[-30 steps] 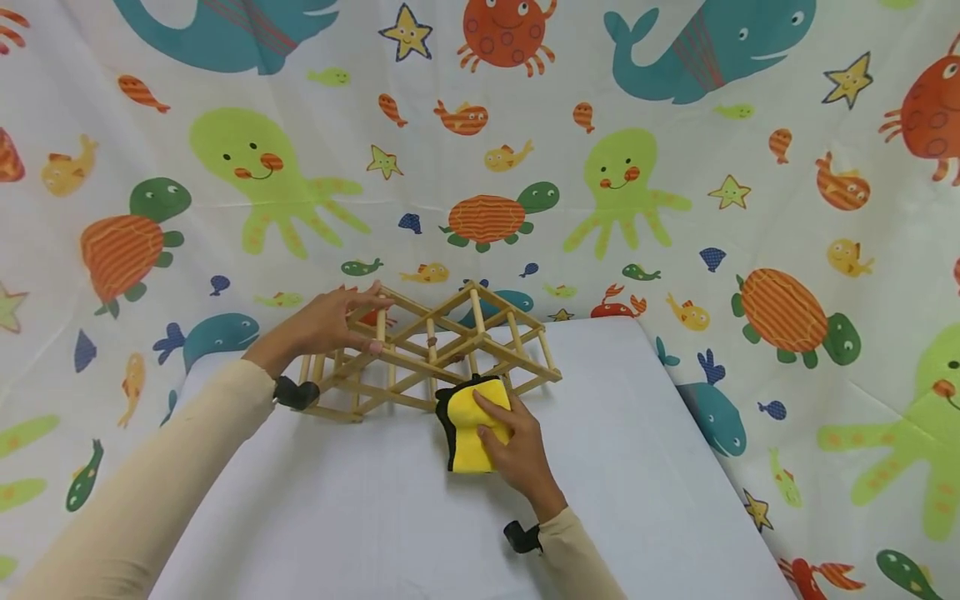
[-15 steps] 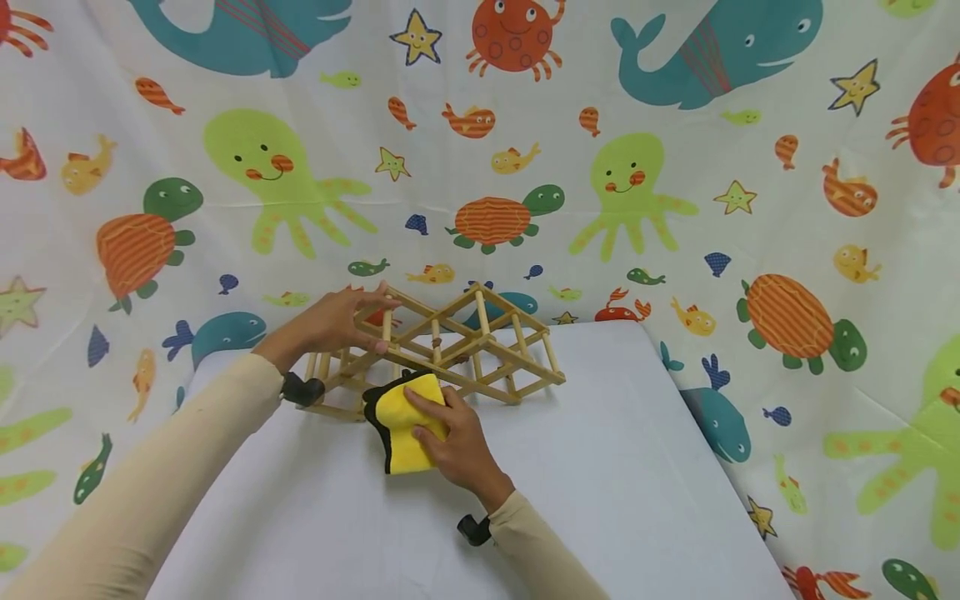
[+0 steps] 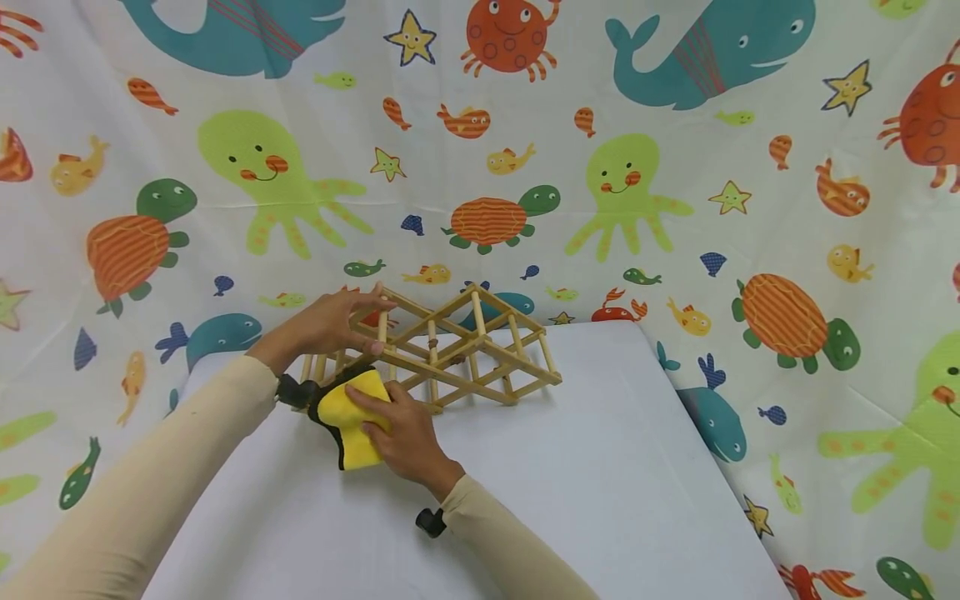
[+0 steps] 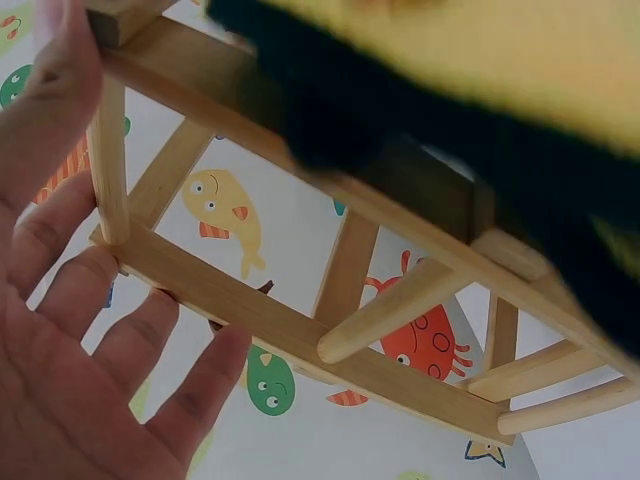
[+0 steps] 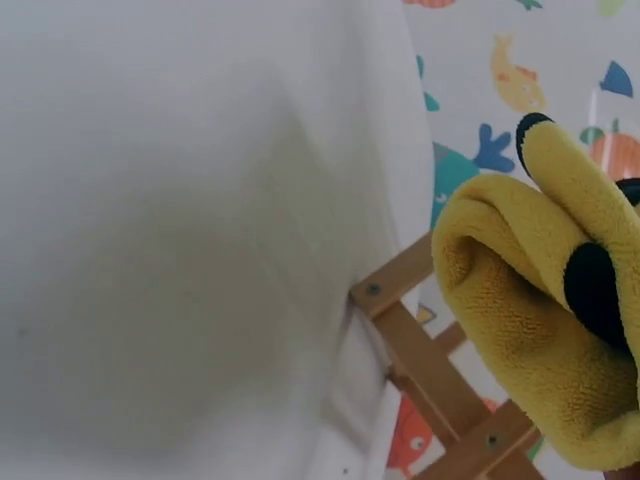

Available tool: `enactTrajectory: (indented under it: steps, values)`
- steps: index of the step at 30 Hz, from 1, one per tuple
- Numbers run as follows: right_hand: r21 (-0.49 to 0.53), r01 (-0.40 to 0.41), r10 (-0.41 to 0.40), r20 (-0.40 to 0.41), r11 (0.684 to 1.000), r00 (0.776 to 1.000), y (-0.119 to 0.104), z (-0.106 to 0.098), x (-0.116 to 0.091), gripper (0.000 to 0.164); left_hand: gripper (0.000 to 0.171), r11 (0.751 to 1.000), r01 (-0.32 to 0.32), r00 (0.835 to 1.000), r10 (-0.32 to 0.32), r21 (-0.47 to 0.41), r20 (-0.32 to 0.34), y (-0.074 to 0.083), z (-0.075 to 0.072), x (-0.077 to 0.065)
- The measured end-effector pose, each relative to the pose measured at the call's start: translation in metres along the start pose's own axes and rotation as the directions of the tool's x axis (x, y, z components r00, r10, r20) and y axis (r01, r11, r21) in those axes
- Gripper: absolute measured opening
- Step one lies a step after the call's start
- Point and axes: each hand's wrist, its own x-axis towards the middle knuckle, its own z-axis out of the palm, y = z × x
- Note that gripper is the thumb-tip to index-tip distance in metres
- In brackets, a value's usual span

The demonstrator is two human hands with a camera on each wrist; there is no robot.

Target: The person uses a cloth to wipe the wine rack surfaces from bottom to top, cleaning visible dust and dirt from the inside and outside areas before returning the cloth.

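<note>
A folding wooden lattice rack (image 3: 480,312), made of crossed slats and round dowels, stands at the back of the table. My left hand (image 3: 326,323) grips its left end from above, thumb and fingers spread around an upright dowel. In the left wrist view, the fingertips of the left hand (image 4: 100,320) touch a slat. My right hand (image 3: 411,437) holds a folded yellow cloth (image 3: 341,412) with black edging against the rack's front left part. That cloth (image 4: 520,50) covers part of a slat in the left wrist view. In the right wrist view the cloth (image 5: 530,350) hides most of the right hand.
A white sheet covers the table (image 3: 585,467). Close behind the rack hangs a white curtain (image 3: 420,187) printed with sea animals. A black wrist camera (image 3: 431,523) sits on the right wrist, and the left wrist's camera is beside the cloth.
My right hand has slid the yellow cloth leftward along the rack's front, from near its middle to its left part. The left hand keeps its grip on the rack, which stays in place.
</note>
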Motion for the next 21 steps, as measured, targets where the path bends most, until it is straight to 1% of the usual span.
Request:
enactTrajectory:
  steps: [4, 6, 9, 11, 13, 17, 19, 21]
  values:
    - [-0.069, 0.019, -0.019, 0.001, 0.997, 1.000, 0.001, 0.010, 0.009, 0.060, 0.080, 1.000, -0.009, 1.000, 0.009, -0.004, 0.000, 0.001, 0.002, 0.001]
    - [-0.103, 0.012, -0.012, -0.002, 0.995, 1.000, 0.002, 0.013, 0.010, 0.061, 0.080, 1.000, -0.011, 1.000, 0.011, -0.008, 0.002, 0.002, 0.004, 0.002]
    - [-0.145, -0.023, 0.021, -0.010, 0.989, 1.000, 0.008, 0.015, 0.007, 0.062, 0.081, 1.000, -0.016, 1.000, 0.016, -0.017, 0.006, 0.003, 0.005, 0.003]
    - [-0.159, -0.062, 0.061, -0.011, 0.985, 0.998, 0.014, 0.014, 0.001, 0.062, 0.082, 1.000, -0.017, 1.000, 0.017, -0.022, 0.009, 0.003, 0.004, 0.002]
    - [-0.157, -0.117, 0.116, -0.014, 0.981, 0.993, 0.022, 0.012, -0.006, 0.062, 0.083, 1.000, -0.020, 1.000, 0.020, -0.022, 0.008, 0.003, 0.003, 0.001]
    - [-0.147, -0.228, 0.228, -0.013, 0.963, 0.974, 0.033, 0.005, -0.021, 0.063, 0.084, 1.000, -0.015, 1.000, 0.015, -0.018, 0.007, 0.002, 0.002, -0.002]
    - [-0.127, -0.249, 0.250, -0.009, 0.960, 0.968, 0.034, 0.002, -0.026, 0.063, 0.084, 1.000, -0.008, 1.000, 0.008, -0.022, 0.009, 0.002, 0.002, -0.003]
    - [-0.103, -0.231, 0.231, -0.014, 0.968, 0.973, 0.033, 0.000, -0.029, 0.062, 0.084, 1.000, 0.004, 1.000, -0.004, -0.025, 0.014, 0.002, 0.003, -0.004]
